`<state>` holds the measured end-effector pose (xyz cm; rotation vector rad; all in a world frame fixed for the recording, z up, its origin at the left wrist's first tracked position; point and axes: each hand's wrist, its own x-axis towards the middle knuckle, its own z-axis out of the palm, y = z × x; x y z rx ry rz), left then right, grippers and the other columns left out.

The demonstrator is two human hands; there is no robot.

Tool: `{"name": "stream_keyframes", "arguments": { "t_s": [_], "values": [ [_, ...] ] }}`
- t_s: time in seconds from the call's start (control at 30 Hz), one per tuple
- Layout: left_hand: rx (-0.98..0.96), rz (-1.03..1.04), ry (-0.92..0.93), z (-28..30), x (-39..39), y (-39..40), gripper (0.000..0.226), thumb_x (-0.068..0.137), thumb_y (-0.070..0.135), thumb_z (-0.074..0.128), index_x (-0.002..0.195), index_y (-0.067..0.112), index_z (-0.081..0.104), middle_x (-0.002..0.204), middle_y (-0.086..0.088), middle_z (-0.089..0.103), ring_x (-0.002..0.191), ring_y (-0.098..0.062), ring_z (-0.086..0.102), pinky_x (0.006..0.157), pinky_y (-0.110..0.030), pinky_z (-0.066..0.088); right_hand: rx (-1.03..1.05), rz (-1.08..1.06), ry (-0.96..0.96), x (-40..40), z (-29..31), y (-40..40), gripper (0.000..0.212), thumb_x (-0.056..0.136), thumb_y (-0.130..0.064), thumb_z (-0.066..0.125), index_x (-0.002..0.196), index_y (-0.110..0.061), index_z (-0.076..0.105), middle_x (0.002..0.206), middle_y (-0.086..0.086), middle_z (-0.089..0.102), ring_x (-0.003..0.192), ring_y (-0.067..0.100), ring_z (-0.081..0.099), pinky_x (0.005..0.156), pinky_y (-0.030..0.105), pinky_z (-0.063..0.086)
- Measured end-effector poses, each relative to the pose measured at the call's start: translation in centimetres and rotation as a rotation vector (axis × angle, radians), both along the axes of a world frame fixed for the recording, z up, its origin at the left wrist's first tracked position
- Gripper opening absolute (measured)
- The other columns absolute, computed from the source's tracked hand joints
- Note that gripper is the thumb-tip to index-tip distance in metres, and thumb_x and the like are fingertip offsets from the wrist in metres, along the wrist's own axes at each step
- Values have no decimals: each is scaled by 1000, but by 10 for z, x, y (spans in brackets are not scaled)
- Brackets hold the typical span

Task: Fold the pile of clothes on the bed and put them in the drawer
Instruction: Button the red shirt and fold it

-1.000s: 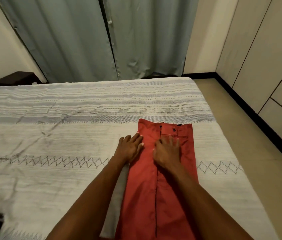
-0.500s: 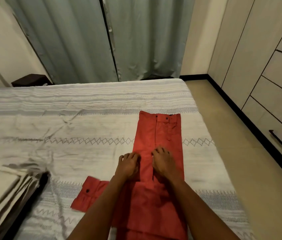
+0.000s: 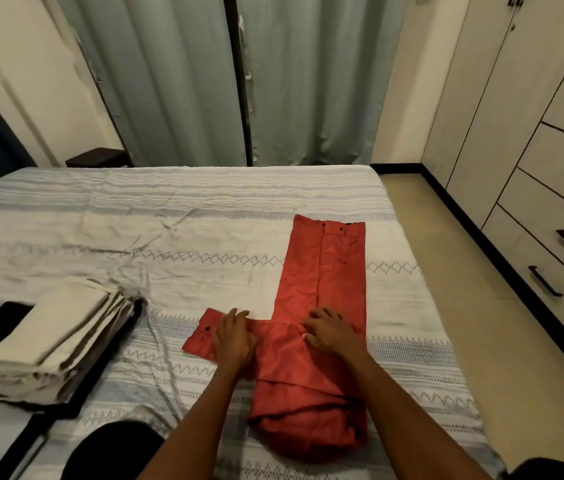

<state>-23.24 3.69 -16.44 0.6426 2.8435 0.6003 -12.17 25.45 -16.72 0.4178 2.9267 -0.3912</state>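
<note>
One bed (image 3: pixel 204 216) carries everything, striped cover rumpled well left of the left hand (image 3: pixel 233 337). Three drawer fronts with dark handles show on the wardrobe (image 3: pixel 550 237) well right of the right hand (image 3: pixel 332 332); all look closed. One folded stack (image 3: pixel 55 334) of pale cloth over dark sits well left of the left hand, layer count unclear. One red shirt (image 3: pixel 322 289) lies under both hands, body folded into a long strip running away from them, collar end bunched nearer the person, one cuffed sleeve (image 3: pixel 204 336) sticking out past the left hand. Two buttons visible, one on the cuff, one at the far hem.

Left hand rests on the sleeve, fingers bent over it; pinch or press, cannot tell. Right hand lies flat, fingers spread wide, pressing the shirt body.

Handling guess: thin, light, limp cloth, slides easily on the cover, creases hold only if pressed. Best hold: pinch the cuff edge, pin the body flat.
</note>
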Motion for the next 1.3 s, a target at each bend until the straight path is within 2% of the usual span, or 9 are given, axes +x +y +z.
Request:
{"name": "stream_keyframes", "arguments": {
  "t_s": [0.13, 0.27, 0.43, 0.67, 0.8, 0.9, 1.07, 1.2, 1.3],
  "values": [
    [72, 202, 37, -10, 2, -33, 34, 79, 17, 56, 112, 20, 65, 130, -9, 58, 126, -35, 47, 107, -52, 34, 56, -189, -94, 3, 1, -8, 73, 98, -64, 37, 157, -24, 24, 167, 12, 9, 153, 41, 5, 118, 64, 2],
    [139, 523, -25, 6, 15, -51, 41, 87, 16, 56, 126, 5, 52, 136, -20, 48, 120, -42, 47, 96, -52, 41, 72, -49, 20, -1, 9, -22, 56, 101, -47, 43, 148, -16, 39, 163, 10, 24, 152, 34, 16, 121, 53, 13],
    [372, 807, -381, 7, 4, -70, 70, 86, 36, 70, 132, -9, 43, 133, -30, 52, 119, -48, 54, 96, -49, 48, 57, 76, 43, -16, 10, -45, 39, 98, -39, 48, 134, -24, 54, 149, 3, 47, 145, 29, 32, 114, 43, 27],
    [596, 772, -602, -42, -52, -83, 46, 62, 23, 73, 100, -1, 66, 97, -21, 72, 85, -37, 71, 78, -50, 61, 9, 139, -161, -37, 10, -71, 49, 99, -33, 45, 146, -46, 45, 166, 3, 19, 151, 36, 13, 120, 59, 9],
    [744, 691, -541, 15, -20, -64, 17, 83, 20, 74, 82, 6, 65, 91, -19, 72, 81, -31, 67, 70, -39, 56, -85, 230, -165, -51, 19, -70, 43, 92, -31, 47, 131, -41, 64, 160, 3, 35, 149, 28, 26, 121, 48, 20],
    [920, 565, -539, 37, -4, -46, 10, 92, 11, 64, 94, 2, 61, 86, -11, 66, 73, -21, 62, 54, -23, 53, -344, 180, 25, -60, 20, -69, 46, 87, -32, 44, 120, -18, 73, 131, 9, 65, 120, 27, 60, 102, 40, 47],
    [1100, 459, -564, 47, -6, -20, 33, 79, 25, 66, 106, 7, 61, 103, -19, 70, 83, -22, 65, 73, -36, 52, -762, -79, 275, -88, 42, -69, 46, 103, -12, 53, 147, -6, 43, 148, 8, 48, 139, 24, 44, 111, 37, 40],
    [1183, 397, -637, 64, -7, -5, 33, 75, 27, 63, 104, 11, 62, 92, -13, 71, 84, -25, 65, 75, -40, 51, -1019, -146, 281, -92, 76, -62, 37, 102, -12, 57, 138, -3, 52, 126, -1, 59, 112, 7, 58, 90, 14, 46],
    [1240, 374, -638, 71, -15, 4, 18, 91, 12, 61, 109, 9, 60, 94, -16, 71, 81, -25, 67, 70, -36, 53, -1033, -148, 296, -87, 87, -47, 26, 95, -23, 68, 108, -1, 68, 101, 12, 75, 90, 20, 71, 85, 35, 55]
  ]
}}
